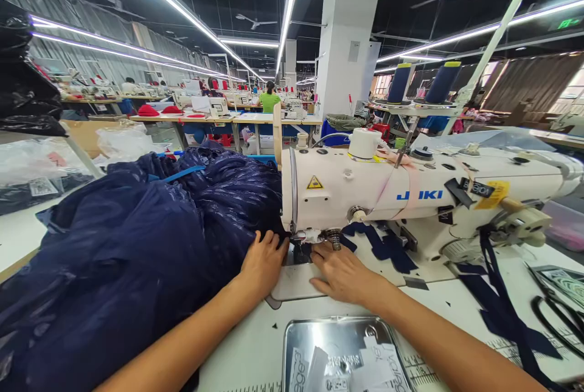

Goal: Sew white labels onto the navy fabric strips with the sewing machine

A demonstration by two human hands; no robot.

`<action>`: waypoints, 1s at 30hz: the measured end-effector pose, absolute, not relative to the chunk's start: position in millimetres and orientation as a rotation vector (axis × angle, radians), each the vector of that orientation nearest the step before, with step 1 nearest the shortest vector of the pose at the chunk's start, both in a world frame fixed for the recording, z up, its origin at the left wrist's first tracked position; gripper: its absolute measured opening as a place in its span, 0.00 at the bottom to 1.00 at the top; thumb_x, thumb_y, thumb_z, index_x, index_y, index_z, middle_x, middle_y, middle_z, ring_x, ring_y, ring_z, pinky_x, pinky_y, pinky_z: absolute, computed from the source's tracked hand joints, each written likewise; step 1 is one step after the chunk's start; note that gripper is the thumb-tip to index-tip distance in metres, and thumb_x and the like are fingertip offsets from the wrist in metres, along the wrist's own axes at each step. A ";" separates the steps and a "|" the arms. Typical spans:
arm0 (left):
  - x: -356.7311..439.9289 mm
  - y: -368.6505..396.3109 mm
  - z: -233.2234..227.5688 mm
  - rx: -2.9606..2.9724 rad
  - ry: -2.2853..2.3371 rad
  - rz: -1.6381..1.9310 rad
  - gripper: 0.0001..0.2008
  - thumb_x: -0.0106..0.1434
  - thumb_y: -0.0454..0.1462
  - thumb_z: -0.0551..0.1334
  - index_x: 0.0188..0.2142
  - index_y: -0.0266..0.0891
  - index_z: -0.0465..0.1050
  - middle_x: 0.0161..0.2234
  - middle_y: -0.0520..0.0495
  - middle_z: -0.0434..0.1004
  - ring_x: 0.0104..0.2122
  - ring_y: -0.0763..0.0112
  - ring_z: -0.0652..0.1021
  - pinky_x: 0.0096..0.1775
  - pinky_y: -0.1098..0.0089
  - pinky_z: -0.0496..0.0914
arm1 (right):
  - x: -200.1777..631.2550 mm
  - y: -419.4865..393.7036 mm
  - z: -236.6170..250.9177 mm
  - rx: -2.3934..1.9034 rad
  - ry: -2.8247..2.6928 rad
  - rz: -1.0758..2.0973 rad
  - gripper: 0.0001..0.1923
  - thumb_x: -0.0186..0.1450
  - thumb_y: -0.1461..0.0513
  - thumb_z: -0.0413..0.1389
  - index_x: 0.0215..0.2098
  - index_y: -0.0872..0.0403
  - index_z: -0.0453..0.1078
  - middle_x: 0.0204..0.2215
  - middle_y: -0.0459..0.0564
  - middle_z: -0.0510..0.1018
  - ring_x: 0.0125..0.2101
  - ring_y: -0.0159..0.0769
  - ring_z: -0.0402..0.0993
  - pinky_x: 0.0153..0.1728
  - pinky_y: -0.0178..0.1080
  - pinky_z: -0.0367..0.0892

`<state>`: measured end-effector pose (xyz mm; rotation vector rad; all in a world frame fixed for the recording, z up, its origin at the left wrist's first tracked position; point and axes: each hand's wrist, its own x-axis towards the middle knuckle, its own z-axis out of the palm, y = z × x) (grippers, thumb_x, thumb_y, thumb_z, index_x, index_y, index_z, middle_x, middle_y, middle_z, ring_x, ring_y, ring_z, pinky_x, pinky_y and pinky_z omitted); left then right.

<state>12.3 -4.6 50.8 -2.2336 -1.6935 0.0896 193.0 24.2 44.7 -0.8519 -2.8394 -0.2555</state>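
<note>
A white sewing machine (347,188) with blue lettering stands before me, its needle area low at the left end. My left hand (264,261) is closed on the edge of a large heap of shiny navy fabric (173,221), just left of the presser foot. Right of the foot, my right hand (340,270) rests on the machine bed, thumb apart and fingers stretched toward a small dark piece of fabric (301,252) under the needle. The machine head partly hides the fingertips.
A metal tin (292,343) with white labels sits in front of the machine. Navy strips (506,313) and black-handled scissors (554,319) lie at right. Two navy thread cones (399,84) stand behind. Farther off, a person in green (269,100) is among other sewing tables.
</note>
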 end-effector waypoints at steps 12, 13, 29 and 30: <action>9.8 5.2 50.7 -2.325 -1.658 0.040 0.17 0.55 0.26 0.52 0.43 0.38 0.68 0.40 0.42 0.71 0.43 0.57 0.66 0.42 0.60 0.60 | 204.2 34.6 26.8 -0.607 -2.912 -0.389 0.09 0.58 0.74 0.47 0.32 0.59 0.67 0.33 0.53 0.71 0.33 0.36 0.67 0.31 0.37 0.64; 9.6 5.5 50.7 -2.328 -1.656 0.034 0.17 0.55 0.26 0.52 0.43 0.38 0.68 0.40 0.42 0.71 0.43 0.57 0.66 0.42 0.60 0.60 | 203.1 33.7 27.4 -0.620 -2.908 -0.386 0.09 0.58 0.74 0.47 0.31 0.59 0.66 0.33 0.52 0.71 0.32 0.36 0.67 0.30 0.37 0.64; 8.7 12.7 50.5 -2.364 -1.648 -0.019 0.16 0.56 0.27 0.50 0.42 0.39 0.69 0.39 0.41 0.71 0.43 0.55 0.65 0.40 0.59 0.61 | 186.0 21.8 29.3 -0.697 -2.846 -0.514 0.08 0.56 0.74 0.50 0.29 0.59 0.67 0.31 0.52 0.71 0.31 0.37 0.67 0.29 0.36 0.63; 8.6 13.5 50.4 -2.366 -1.648 -0.022 0.16 0.56 0.27 0.50 0.41 0.38 0.69 0.39 0.41 0.71 0.44 0.55 0.65 0.40 0.59 0.61 | 185.2 21.8 27.6 -0.705 -2.836 -0.517 0.08 0.57 0.74 0.50 0.29 0.59 0.67 0.31 0.52 0.71 0.31 0.37 0.67 0.29 0.36 0.64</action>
